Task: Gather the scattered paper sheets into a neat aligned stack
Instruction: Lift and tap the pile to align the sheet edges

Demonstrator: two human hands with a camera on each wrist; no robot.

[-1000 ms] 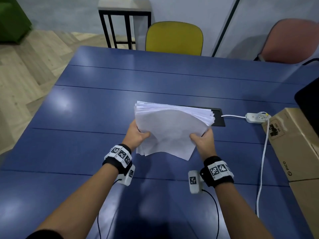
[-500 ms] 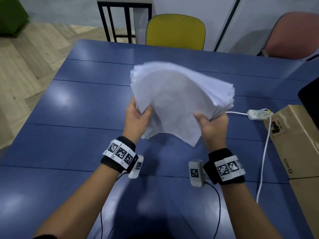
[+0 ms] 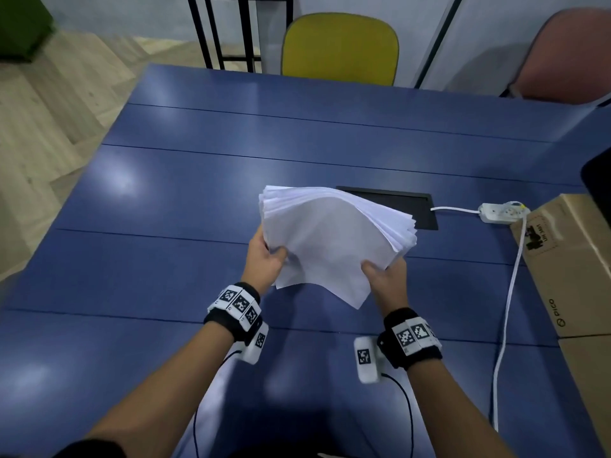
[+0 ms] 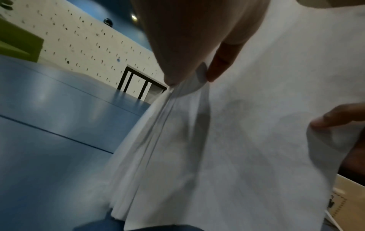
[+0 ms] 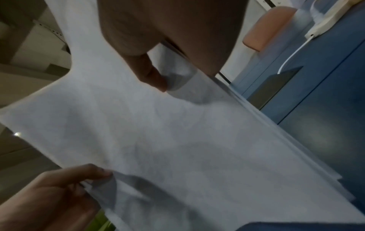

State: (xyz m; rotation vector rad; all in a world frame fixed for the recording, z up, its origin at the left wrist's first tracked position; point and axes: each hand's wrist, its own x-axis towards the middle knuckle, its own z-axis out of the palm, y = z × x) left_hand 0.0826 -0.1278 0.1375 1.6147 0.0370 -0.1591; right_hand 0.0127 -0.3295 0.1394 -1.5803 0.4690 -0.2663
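Observation:
A thick bundle of white paper sheets (image 3: 330,236) is held tilted over the blue table (image 3: 198,193), its far edges fanned and uneven. My left hand (image 3: 266,256) grips the bundle's left side, thumb on top. My right hand (image 3: 385,279) grips the near right side, thumb on the top sheet. In the left wrist view the sheets (image 4: 227,148) stand with their lower edge down at the table, and my left hand (image 4: 197,46) pinches them from above. In the right wrist view the paper (image 5: 177,140) fills the frame, with my right hand (image 5: 154,65) pinching it.
A black cable hatch (image 3: 396,206) is set in the table just behind the paper. A white power strip (image 3: 502,211) and its cord (image 3: 509,309) lie to the right, beside a cardboard box (image 3: 568,266). A yellow chair (image 3: 339,47) and a pink chair (image 3: 568,54) stand beyond the far edge.
Half a second ago the bundle was raised high and steeply tilted. Both hands have brought it back down toward the table, near where it was a second ago.

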